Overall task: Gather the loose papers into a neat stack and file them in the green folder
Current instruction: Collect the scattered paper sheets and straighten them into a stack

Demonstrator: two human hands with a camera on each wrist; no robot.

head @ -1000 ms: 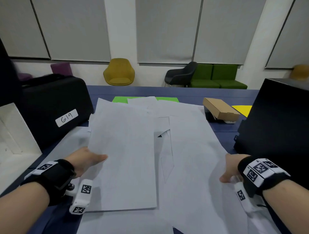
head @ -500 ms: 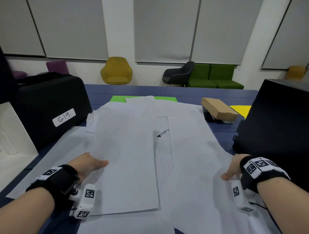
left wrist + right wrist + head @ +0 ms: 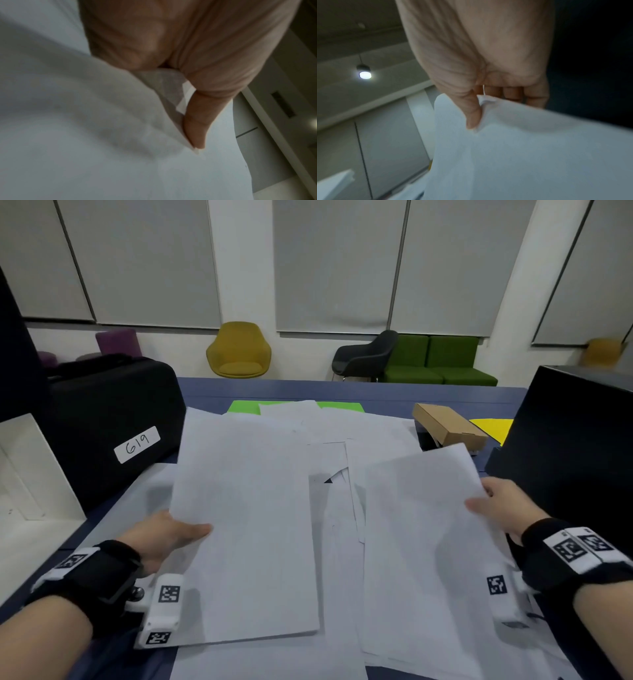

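- Left hand (image 3: 164, 537): grips the left edge of one white sheet (image 3: 246, 529). The thumb (image 3: 195, 128) lies flat on the sheet's top face; the other fingers are under the paper and hidden in both views, so how they lie cannot be told. In the left wrist view the paper edge is crumpled into the web of the thumb.
- Right hand (image 3: 503, 508): pinches the right edge of a second sheet (image 3: 428, 542). The thumb (image 3: 473, 115) presses down on top; four fingers (image 3: 511, 92) are curled close together beneath the edge. This sheet is raised and tilted, its far corner toward 1 o'clock.
- Loose papers (image 3: 335, 460): spread in overlapping layers over the blue table (image 3: 376, 393), from the near edge to the 12 o'clock end. The sheet count cannot be told.
- Green folder (image 3: 239, 406): lies flat at 12 o'clock, at the far end of the paper spread. Only its far strip shows; papers cover the rest.
- Black case (image 3: 113, 419), labelled "619": at 10 o'clock, beside the papers.
- Cardboard box (image 3: 448, 426): at 1 o'clock, touching the far right papers; its underside is hard to make out.
- Yellow sheet (image 3: 493, 428): at 2 o'clock, partly cut off by a black object (image 3: 575, 446) whose form cannot be made out.
- Both wrist views are blurred; paper detail is unreadable.
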